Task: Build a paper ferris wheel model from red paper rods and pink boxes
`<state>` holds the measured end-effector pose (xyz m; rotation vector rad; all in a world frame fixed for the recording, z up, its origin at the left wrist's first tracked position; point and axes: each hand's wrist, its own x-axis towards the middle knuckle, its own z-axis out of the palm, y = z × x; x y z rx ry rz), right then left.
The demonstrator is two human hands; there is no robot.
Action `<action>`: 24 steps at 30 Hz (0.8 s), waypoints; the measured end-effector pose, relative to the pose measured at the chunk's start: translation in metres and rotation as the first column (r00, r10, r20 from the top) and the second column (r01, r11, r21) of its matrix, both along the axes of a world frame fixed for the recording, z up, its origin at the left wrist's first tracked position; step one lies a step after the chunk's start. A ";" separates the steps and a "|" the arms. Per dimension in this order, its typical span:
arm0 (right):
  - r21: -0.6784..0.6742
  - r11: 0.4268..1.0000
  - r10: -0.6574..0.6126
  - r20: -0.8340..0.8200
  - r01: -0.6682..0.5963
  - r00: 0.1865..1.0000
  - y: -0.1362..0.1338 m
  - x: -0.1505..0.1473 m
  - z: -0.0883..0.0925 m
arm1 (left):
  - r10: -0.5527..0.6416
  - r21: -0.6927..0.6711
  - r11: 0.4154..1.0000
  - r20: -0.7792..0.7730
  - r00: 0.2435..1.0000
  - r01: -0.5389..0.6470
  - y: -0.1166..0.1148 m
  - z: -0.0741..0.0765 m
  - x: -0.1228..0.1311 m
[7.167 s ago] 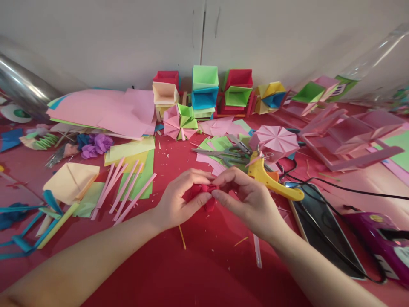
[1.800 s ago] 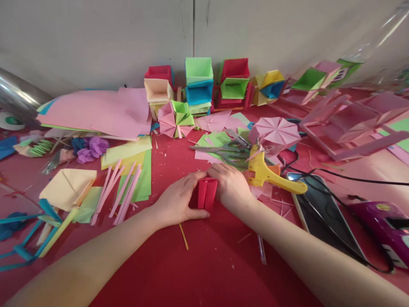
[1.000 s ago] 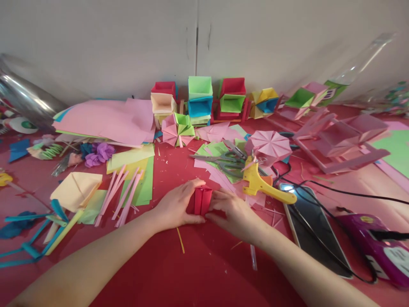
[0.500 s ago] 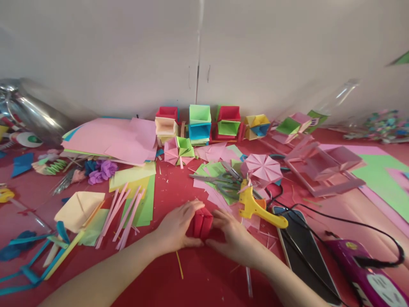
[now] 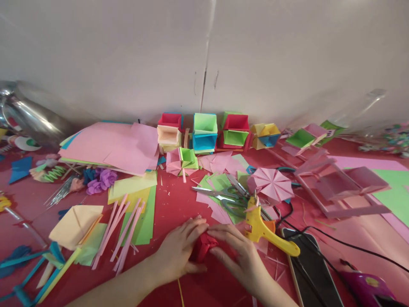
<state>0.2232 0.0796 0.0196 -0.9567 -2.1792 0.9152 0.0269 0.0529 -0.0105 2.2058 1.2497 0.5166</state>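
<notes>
Between my hands, low in the middle of the view, is a small folded red paper box (image 5: pixel 202 247) just above or on the red table. My left hand (image 5: pixel 182 247) curls round its left side, thumb in front and fingers behind. My right hand (image 5: pixel 236 251) closes on its upper right, with fingertips over the top edge and the thumb in front. The fingers partly hide the box. Closest to my right hand is a yellow hot glue gun (image 5: pixel 265 232). Scissors (image 5: pixel 220 194) lie beyond the hands on green and pink paper scraps (image 5: pixel 212 207).
Folded paper boxes (image 5: pixel 204 125) stand along the white wall. A pink paper stack (image 5: pixel 111 147), pink strips (image 5: pixel 128 234) and a cream paper piece (image 5: pixel 76 226) lie left. At right are a phone (image 5: pixel 315 270), a black cable, a purple power strip (image 5: pixel 366 285) and a pink paper frame (image 5: pixel 341 213).
The red box has tilted, and my right fingers have come over its top. Both hands appear slightly lower in the view, which has also shifted.
</notes>
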 end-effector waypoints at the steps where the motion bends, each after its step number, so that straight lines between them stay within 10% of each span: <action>1: 0.021 1.000 0.002 0.009 -0.002 1.000 0.000 0.000 0.000 | -0.001 -0.003 1.000 0.002 1.000 0.001 0.000 0.000 0.000; 24: 0.122 0.991 0.049 -0.016 -0.046 0.999 -0.003 -0.007 0.008 | 0.026 -0.025 0.999 -0.026 0.999 -0.027 -0.001 0.004 -0.002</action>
